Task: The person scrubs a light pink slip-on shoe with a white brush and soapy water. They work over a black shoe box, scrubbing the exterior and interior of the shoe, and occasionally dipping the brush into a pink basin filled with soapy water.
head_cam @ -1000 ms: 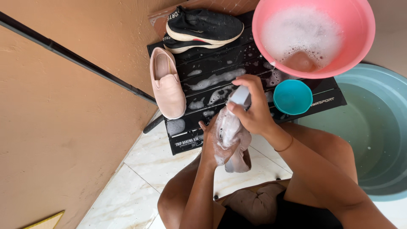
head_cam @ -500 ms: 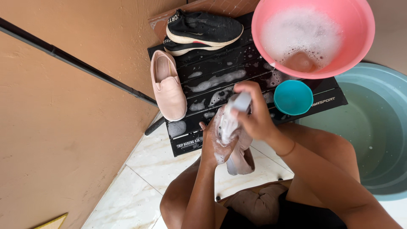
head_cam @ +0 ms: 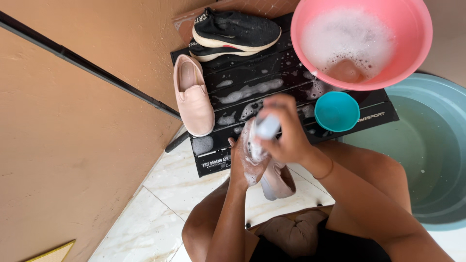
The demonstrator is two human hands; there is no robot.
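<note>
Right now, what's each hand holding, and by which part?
Left hand grips a soapy pink slip-on shoe around its front half, heel hanging free. Right hand holds a pale scrubbing brush against it; exact grip blurred.

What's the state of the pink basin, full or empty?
Partly full. The pink basin holds soapy water, with white foam covering most of its surface and something submerged near the lower rim.

Blurred by motion: right hand (head_cam: 286, 131) and pale brush (head_cam: 267, 127), bristles unreadable. Mostly hidden under foam and both hands: soapy shoe (head_cam: 276, 179), only heel showing. Cut by frame edges: pink basin (head_cam: 412, 63), grey-green tub (head_cam: 437, 160), black sneakers (head_cam: 235, 31).
</note>
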